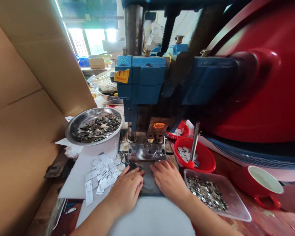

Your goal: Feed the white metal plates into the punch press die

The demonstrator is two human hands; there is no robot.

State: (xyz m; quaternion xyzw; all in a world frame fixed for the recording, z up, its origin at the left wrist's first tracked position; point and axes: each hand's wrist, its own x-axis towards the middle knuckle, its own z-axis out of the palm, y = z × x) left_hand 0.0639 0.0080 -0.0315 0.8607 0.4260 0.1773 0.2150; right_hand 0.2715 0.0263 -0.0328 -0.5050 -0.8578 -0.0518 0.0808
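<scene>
The left hand (pixel 128 188) and right hand (pixel 169 179), loosely curled, whether gripping anything I cannot tell, rest at the bed (pixel 147 188) before the die (pixel 148 151), with plates (pixel 104 183) heaped beside the left hand, seemingly light, stiff and slippery, best pinched by their edges.

Rear windows (pixel 95 41) glare white; the press (pixel 147 78) looks shadowed, distant detail perhaps soft.

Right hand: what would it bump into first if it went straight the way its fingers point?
Probably the metal block, just ahead of the right hand, though the gap between them is hard to judge.
</scene>
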